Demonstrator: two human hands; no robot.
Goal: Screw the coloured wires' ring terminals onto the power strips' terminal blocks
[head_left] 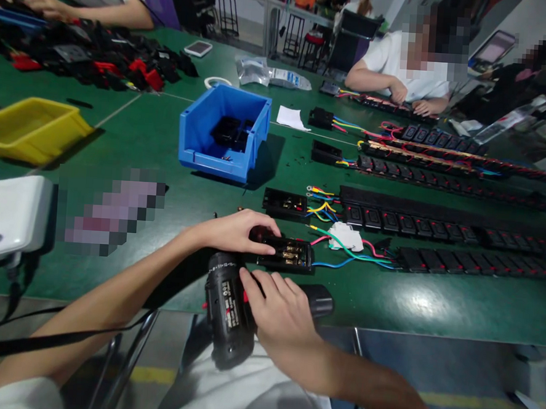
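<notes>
Drill (229,316), black and barrel-shaped with a numbered collar, and our right hand (283,307) has its fingers wrapped round the grip, covering most of it! The nose is lost near our left wrist; any bit, we can't make out. Our left hand (237,230) covers one end of an open black rectangular plastic housing (290,258) on the green worktop (387,304); whether those fingers pinch or just press, we cannot tell. Beyond, a long black socket strip (473,263) is cut off at right.

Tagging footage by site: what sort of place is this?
Probably an electrical assembly workshop: a drill driver, part-wired socket strips, and a blue parts bin on a green workbench.
</notes>
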